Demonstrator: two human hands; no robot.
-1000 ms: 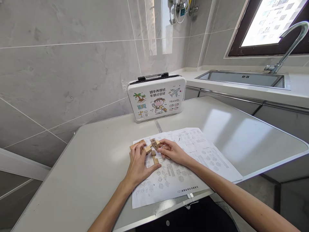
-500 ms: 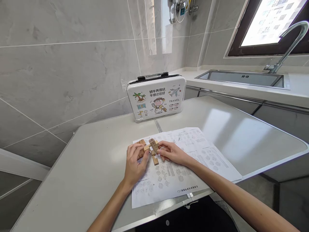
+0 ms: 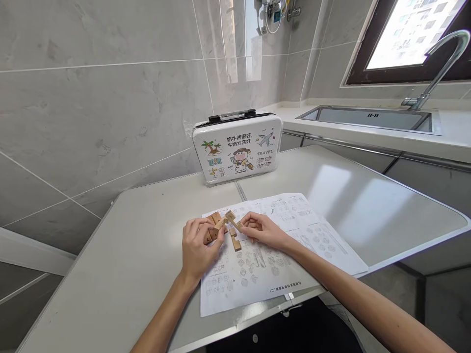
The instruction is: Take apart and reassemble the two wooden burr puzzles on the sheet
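Observation:
My left hand (image 3: 197, 241) pinches a light wooden puzzle piece (image 3: 221, 224) between thumb and fingers. In my right hand (image 3: 263, 229) is a notched wooden puzzle piece (image 3: 231, 216), held by one end between thumb and fingertips and tilted. The two held pieces are close together at their upper ends; I cannot tell whether they touch. Below them a notched wooden piece (image 3: 236, 243) lies on the printed sheet (image 3: 257, 289). Several darker wooden pieces (image 3: 210, 236) rest side by side under my left fingers, partly hidden by them.
A white carry case (image 3: 241, 147) with cartoon prints and a black handle stands on the folding table (image 3: 147, 235) against the tiled wall. Printed sheets cover the table's front middle. To the right are a counter with a sink (image 3: 368, 119) and a curved faucet (image 3: 447, 63).
My left hand has shifted slightly left with its piece, which has turned to slant. The piece in my right hand has also turned, and the two pieces look less overlapped.

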